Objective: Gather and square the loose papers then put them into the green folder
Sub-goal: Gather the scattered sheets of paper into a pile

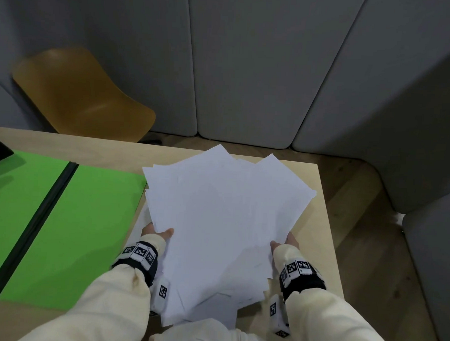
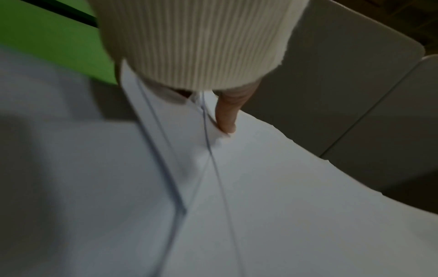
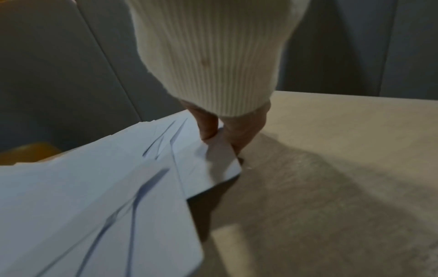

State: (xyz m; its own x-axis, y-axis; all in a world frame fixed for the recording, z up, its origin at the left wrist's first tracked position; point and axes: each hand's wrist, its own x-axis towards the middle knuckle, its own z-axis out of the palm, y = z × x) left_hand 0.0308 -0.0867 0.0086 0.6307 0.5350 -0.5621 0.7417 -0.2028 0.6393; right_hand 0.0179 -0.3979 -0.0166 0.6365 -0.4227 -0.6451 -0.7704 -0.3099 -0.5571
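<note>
Head view, papers (image 1: 221, 221) lengthwise away, corners askew

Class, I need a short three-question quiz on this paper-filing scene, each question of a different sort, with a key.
1. True or false: the loose white paper sheets are already squared into a neat stack.
2. Multiple choice: the open bright green folder with the dark spine lies A) to the left of the sheets, B) under the mustard-yellow moulded chair, C) in the person's lap.
3. Fill in: the left hand and the right hand each pinch the sheets at a side ____.

Key
1. False: corners fan out at different angles.
2. A, flat on the light wooden table.
3. edge, thumbs on top.
</note>
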